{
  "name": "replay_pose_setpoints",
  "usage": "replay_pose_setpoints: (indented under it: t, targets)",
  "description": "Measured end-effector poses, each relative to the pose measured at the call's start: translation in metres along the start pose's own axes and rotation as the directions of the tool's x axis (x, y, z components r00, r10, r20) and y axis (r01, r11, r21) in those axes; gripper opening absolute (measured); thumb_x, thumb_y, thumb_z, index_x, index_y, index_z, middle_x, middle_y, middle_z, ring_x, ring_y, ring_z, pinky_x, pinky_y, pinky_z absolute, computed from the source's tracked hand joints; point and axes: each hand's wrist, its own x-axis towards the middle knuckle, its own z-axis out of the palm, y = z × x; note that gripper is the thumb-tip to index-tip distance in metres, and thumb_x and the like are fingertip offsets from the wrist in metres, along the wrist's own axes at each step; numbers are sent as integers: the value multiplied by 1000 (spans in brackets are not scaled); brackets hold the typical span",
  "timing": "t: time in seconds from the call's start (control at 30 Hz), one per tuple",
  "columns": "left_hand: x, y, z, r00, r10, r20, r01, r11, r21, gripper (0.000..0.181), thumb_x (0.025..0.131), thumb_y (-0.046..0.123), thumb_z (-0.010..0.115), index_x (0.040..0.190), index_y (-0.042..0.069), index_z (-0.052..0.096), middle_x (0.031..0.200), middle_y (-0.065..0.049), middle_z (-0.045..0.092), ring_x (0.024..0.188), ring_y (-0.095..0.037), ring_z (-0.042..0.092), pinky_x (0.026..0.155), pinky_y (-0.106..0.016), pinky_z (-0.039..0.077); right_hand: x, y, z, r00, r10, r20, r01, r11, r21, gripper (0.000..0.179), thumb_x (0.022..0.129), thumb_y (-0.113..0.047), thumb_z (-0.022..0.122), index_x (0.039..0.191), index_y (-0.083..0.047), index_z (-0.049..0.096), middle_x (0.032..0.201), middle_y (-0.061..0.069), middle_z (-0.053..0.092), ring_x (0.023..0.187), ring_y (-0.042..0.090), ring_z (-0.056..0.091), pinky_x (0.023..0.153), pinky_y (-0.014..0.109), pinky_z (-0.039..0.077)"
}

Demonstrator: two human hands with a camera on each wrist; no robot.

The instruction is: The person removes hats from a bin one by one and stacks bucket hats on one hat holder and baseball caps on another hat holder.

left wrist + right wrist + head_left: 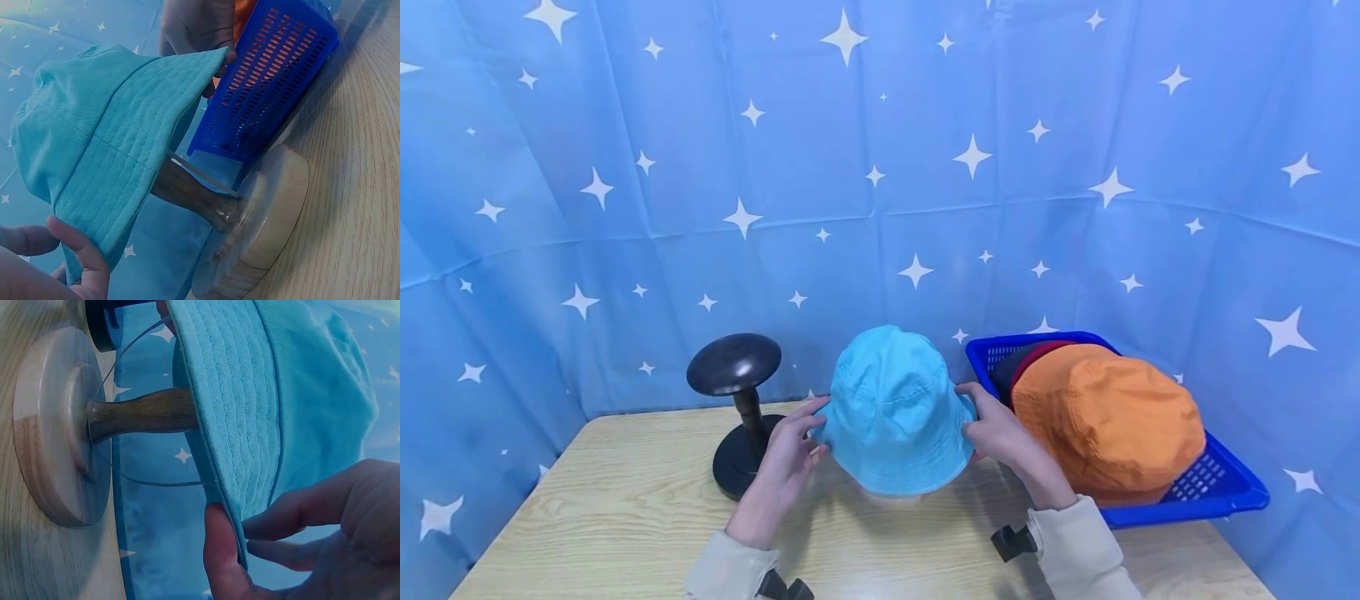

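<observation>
A light blue bucket hat (891, 400) sits over a wooden hat stand, whose round base (275, 212) and turned post (147, 412) show in the wrist views. The hat hides the stand's top. My left hand (786, 454) pinches the brim at its left edge. Across from it, my right hand (1000, 429) holds the brim's right edge, with thumb and fingers on either side of the cloth (231, 481). A thin cord (162, 483) runs from under the brim toward the stand's base.
A black stand (735, 367) with a domed top is left of the hat. At the right, a blue plastic basket (1232, 492) holds an orange bucket hat (1120, 417) and a dark hat with red trim (1018, 367). A starry blue curtain (880, 225) hangs behind the wooden table (617, 500).
</observation>
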Motion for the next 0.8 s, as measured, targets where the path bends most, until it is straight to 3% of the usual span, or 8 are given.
replay_pose_setpoints:
  t: [0.33, 0.57, 0.8]
  targets:
    - [4, -4, -2, 1000, -28, -11, 28, 1000, -13, 46, 106, 9, 44, 152, 7, 50, 164, -12, 25, 98, -16, 49, 69, -20, 47, 4, 4, 7, 999, 28, -17, -29, 998, -49, 71, 85, 10, 51, 154, 1, 36, 147, 32, 48, 111, 42, 58, 64, 40, 60]
    - [4, -5, -2, 999, -37, -26, 37, 999, -6, 46, 106, 10, 46, 151, 8, 51, 163, -12, 26, 99, -15, 52, 68, -19, 48, 4, 4, 10, 999, 48, -2, -48, 997, -63, 74, 85, 11, 50, 156, -2, 34, 146, 29, 50, 107, 38, 59, 61, 36, 57]
    - [4, -6, -2, 999, -39, -32, 39, 999, -10, 47, 105, 9, 47, 151, 8, 51, 161, -12, 29, 97, -15, 51, 65, -18, 47, 3, 1, 11, 999, 50, 13, -49, 996, -78, 73, 87, 11, 51, 156, -2, 32, 143, 28, 51, 102, 35, 60, 65, 41, 60]
